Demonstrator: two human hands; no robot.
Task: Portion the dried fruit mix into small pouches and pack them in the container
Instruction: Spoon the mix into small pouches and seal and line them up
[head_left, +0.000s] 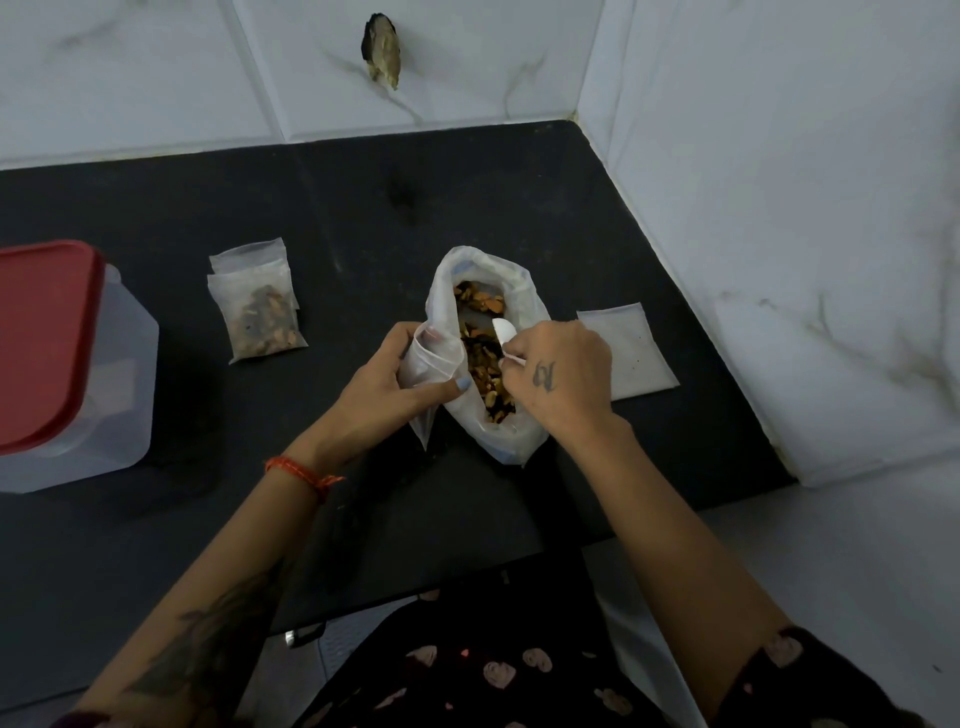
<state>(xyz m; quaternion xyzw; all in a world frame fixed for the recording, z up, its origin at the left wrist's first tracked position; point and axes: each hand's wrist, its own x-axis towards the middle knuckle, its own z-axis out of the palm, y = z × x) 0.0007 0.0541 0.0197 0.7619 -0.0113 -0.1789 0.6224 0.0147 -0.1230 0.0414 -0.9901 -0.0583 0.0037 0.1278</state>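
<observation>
A person is portioning dried fruit mix at a black countertop (363, 218), working at the scooping step of the job. The left hand (395, 379) is gripping a small clear pouch (431, 364), fingers curled round it and thumb pressing across its front, and is holding its mouth open just at the 9 o'clock side of the big bag (498, 415). The right hand (558, 376) is pinching the handle of a white spoon (503, 331), with its bowl sitting over the dried fruit mix (483, 364) inside the big bag; the bowl is looking empty, so a load is apparently yet to be taken. The next move is likely calling for a dip into the mix, then a level carry toward 9 o'clock and a tip into the held pouch without catching its soft rim. A stack of filled pouches (257, 306) is lying at 10 o'clock from the hands, well apart from them, and the container (124, 364) with its red lid (41, 343) on is standing at the far 9 o'clock edge, so packing is not yet under way. A flat pile of empty pouches (631, 353) is waiting at 3 o'clock, just beside the right hand.
</observation>
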